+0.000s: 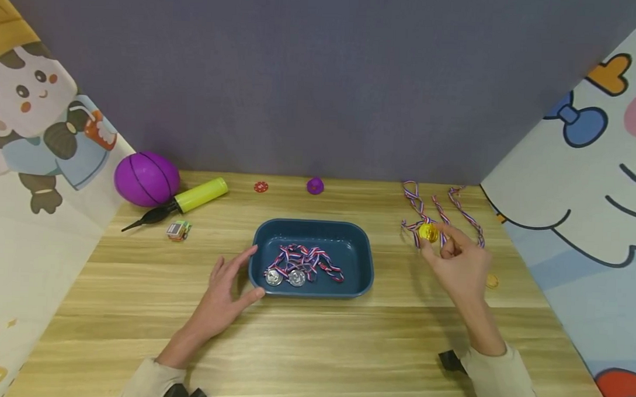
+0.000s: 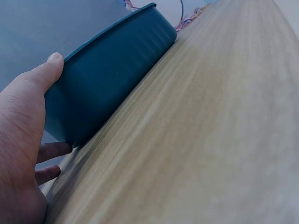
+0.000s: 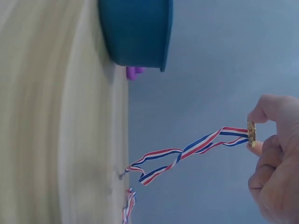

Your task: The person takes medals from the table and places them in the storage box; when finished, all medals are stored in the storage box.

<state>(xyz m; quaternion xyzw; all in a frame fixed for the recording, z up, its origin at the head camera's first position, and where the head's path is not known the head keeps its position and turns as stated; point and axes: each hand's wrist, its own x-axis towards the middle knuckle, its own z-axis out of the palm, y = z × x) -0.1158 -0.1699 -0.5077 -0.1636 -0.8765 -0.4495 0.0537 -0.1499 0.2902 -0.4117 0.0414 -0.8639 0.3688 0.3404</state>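
Observation:
My right hand [image 1: 460, 265] pinches a gold medal [image 1: 428, 232] between thumb and fingertips, raised above the table. In the right wrist view its red, white and blue ribbon [image 3: 187, 151] trails from the medal down toward the tabletop. At the left end of a dark blue plastic basin [image 1: 310, 290], my left hand [image 1: 222, 303] rests with fingers spread, thumb and fingertips at the rim. Inside the basin lie two silver medals [image 1: 296, 278] with tangled striped ribbons [image 1: 308, 258]. The left wrist view shows the thumb [image 2: 55, 65] against the basin's upper edge.
More striped ribbons [image 1: 467, 215] lie at the back right, and another gold medal [image 1: 492, 280] sits beyond my right wrist. A purple ball [image 1: 147, 179], yellow hand pump [image 1: 199, 195] and small toy vehicle [image 1: 178, 230] are at left. Behind the basin are a red chip [image 1: 261, 186] and purple ring-shaped object [image 1: 315, 186].

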